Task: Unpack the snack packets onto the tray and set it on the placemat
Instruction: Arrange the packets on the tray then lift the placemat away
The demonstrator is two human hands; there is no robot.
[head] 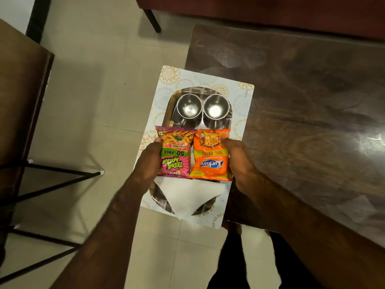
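Gripping the steel tray [171, 103] by its two long sides, the person has the left hand [149, 161] and the right hand [236, 161] clasped on opposite rims. Each thumb is laid over the outer edge of a snack packet. The tray sits squarely between the hands, its long axis running straight away from the body, and neither hand is nearer than the other. Just beyond the thumbs stand two steel cups [189, 109] side by side at the far end. Between the palms lie the pink packet [176, 155], against the left hand, and the orange packet [211, 157], against the right, flat and touching along their inner edges, both sealed and glossy. Nearer the wrists a white napkin [187, 199] points its corner back toward the person. Directly beneath it all is the patterned placemat [168, 76], lined up with the tray and showing as a border all round it. On the right-hand side the mat lies on the dark table [302, 101]; on the left-hand side it juts out over the tiled floor [93, 90]. I cannot tell whether the tray's weight is already on the mat. To my eye the unpacking is done, and what remains is settling the tray and letting go.
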